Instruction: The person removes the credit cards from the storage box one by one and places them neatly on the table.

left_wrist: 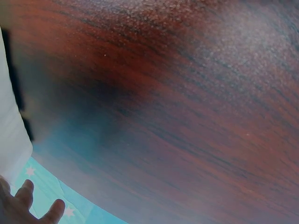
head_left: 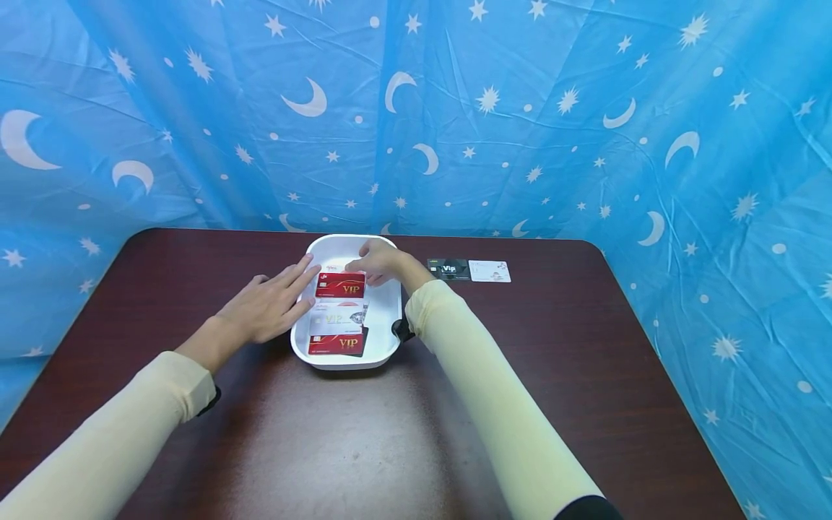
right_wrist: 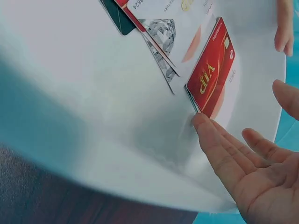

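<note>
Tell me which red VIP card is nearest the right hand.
The upper red VIP card in the head view, by the right hand; the other red card lies at the near end of the white tray.

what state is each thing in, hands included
White tray, upright, holding overlapping cards
Upper red card, VIP side up
Black VIP card, flat, outside tray
White card beside it, flat
Left hand, fingers extended at tray
Right hand, fingertip at upper red card
Curtain, creased
</note>
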### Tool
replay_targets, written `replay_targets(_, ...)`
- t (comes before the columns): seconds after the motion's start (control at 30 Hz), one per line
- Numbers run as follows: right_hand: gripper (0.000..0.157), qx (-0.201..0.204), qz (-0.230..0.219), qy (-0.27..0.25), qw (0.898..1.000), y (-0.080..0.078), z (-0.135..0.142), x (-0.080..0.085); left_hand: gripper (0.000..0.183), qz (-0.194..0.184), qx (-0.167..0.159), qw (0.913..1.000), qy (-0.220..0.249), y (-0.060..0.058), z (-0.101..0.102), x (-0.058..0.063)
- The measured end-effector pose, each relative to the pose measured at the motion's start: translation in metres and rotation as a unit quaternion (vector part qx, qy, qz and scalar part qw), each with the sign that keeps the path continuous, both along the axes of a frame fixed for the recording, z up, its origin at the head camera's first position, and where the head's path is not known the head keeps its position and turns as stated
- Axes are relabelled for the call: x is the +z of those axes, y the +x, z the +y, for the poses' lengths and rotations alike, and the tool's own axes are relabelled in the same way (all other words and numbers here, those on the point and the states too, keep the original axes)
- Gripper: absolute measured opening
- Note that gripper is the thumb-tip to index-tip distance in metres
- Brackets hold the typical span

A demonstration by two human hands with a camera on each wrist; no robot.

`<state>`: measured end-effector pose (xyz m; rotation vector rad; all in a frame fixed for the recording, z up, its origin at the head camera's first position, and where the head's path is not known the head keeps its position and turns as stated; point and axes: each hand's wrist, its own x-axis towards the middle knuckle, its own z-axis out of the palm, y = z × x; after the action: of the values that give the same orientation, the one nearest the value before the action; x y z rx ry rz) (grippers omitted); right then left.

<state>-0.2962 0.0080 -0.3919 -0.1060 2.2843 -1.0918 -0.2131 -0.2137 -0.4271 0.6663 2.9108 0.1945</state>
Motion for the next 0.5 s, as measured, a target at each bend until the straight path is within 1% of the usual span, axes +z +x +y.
replay_targets(0.3,0.058,0.007,0.011,-0.001,1.000,0.0026,-0.0035,-0.0043,0.074,0.000,0.003,1.0000,-0.003,-0.0005,0.0002,-0.0007)
replay_targets(0.5,0.055,-0.002,0.022,0.010,1.000,0.0052,-0.0064,-0.0049,0.074,0.002,-0.001,1.0000,-0.002,-0.0010,0.0000,-0.0010)
